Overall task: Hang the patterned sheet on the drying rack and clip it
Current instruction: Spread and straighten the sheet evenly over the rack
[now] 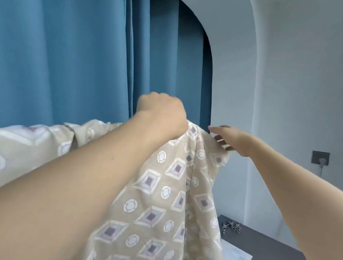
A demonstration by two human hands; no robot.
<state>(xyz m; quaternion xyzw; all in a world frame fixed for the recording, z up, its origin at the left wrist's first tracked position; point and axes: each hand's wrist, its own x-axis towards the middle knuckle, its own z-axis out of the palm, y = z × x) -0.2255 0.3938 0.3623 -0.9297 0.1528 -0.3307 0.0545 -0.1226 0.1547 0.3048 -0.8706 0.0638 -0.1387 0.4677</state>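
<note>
While left hand grips the patterned sheet in a closed fist, right hand pinches its edge beside blue curtain.

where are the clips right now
In the head view, the clips lie in a small pile on the dark table at lower right, just right of the hanging patterned sheet, beyond the paper.

Both forearms are bare from wrist to frame edge, with no sleeves in view. The left hand and right hand wear no gloves, rings or watch.
</note>
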